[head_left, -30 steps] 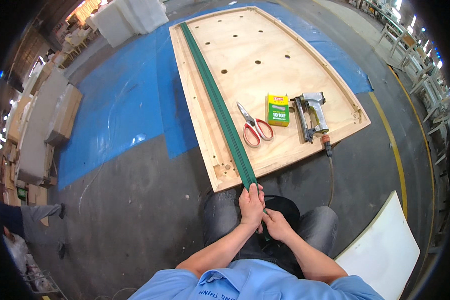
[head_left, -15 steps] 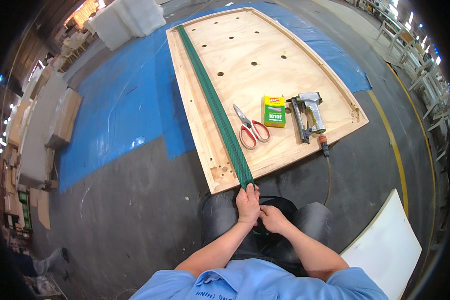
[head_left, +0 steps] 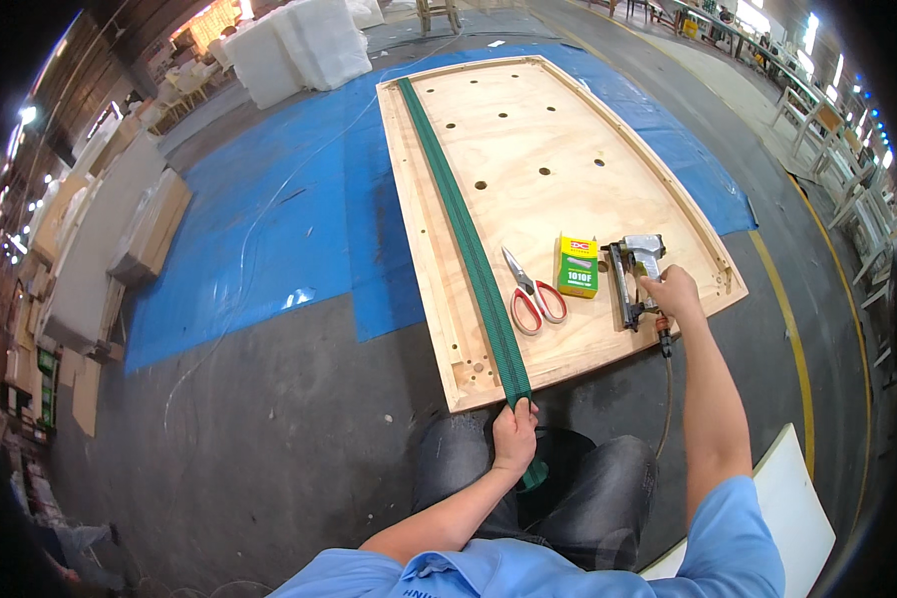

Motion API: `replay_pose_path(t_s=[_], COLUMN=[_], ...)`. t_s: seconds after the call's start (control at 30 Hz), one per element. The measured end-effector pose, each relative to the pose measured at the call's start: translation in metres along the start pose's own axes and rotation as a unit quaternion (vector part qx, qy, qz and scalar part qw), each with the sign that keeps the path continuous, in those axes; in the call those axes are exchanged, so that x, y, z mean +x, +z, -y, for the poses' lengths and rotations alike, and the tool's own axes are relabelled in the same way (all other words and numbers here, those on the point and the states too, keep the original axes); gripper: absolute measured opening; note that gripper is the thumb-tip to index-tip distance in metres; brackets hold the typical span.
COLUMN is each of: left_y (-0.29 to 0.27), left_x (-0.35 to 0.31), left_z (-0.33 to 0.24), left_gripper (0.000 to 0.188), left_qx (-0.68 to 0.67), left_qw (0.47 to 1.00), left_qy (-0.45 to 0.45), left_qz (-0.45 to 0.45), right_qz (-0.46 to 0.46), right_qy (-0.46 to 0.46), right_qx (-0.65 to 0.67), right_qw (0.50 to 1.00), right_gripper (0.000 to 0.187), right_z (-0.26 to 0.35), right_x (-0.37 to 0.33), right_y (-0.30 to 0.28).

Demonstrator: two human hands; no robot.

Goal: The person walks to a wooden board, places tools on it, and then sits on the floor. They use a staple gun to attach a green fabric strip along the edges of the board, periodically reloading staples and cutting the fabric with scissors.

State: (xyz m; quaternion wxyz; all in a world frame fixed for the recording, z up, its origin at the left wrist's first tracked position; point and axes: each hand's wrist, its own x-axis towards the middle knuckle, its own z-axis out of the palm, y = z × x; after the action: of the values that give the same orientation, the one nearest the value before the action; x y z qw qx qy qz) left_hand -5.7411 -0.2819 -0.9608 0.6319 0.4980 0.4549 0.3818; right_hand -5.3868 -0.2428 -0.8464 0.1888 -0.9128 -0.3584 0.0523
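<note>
The work surface is a dark grey concrete floor [head_left: 269, 419] in a large workshop. A blue sheet [head_left: 269, 229] is spread over part of it, and a yellow line [head_left: 782, 309] is painted along the right side. White wrapped bundles [head_left: 299, 40] stand at the far end.

One curved plywood panel [head_left: 558, 130] with a raised wooden rim lies flat on the floor, partly over the blue sheet. Round holes are drilled through its face.

One green woven strap [head_left: 468, 239] runs the length of the panel along its left rim and passes over the near edge. The left hand [head_left: 514, 435] grips the strap's near end just off the panel, fingers closed around it.

One pair of red-handled scissors [head_left: 530, 292], one small green-and-yellow box [head_left: 578, 267] and one grey metal pneumatic stapler [head_left: 633, 274] lie on the panel. The right hand [head_left: 674, 294] rests on the stapler's handle, fingers curled around it.
</note>
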Motion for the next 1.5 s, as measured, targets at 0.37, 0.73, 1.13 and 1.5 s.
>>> replay_pose_path(t_s=[0.37, 0.73, 1.13, 1.5], left_y=[0.004, -0.004, -0.004, -0.014], left_x=[0.004, 0.007, 0.013, 0.014], left_z=[0.010, 0.015, 0.013, 0.009], left_gripper=[0.038, 0.044, 0.046, 0.040], left_qx=[0.037, 0.055, 0.092, 0.076], left_qw=[0.999, 0.998, 0.995, 0.994], left_qy=[0.035, 0.003, 0.032, 0.049], left_qz=[-0.001, -0.016, 0.017, 0.055], right_qz=[0.140, 0.140, 0.315, 0.299], right_qy=[0.161, 0.050, 0.092, 0.116], right_qx=[0.288, 0.434, 0.370, 0.342], right_qw=[0.933, 0.888, 0.869, 0.883], right_gripper=[0.030, 0.035, 0.032, 0.027], right_z=[-0.008, 0.070, 0.147, 0.159], right_x=[0.053, -0.088, -0.215, -0.231], right_y=[0.011, -0.085, -0.008, -0.003])
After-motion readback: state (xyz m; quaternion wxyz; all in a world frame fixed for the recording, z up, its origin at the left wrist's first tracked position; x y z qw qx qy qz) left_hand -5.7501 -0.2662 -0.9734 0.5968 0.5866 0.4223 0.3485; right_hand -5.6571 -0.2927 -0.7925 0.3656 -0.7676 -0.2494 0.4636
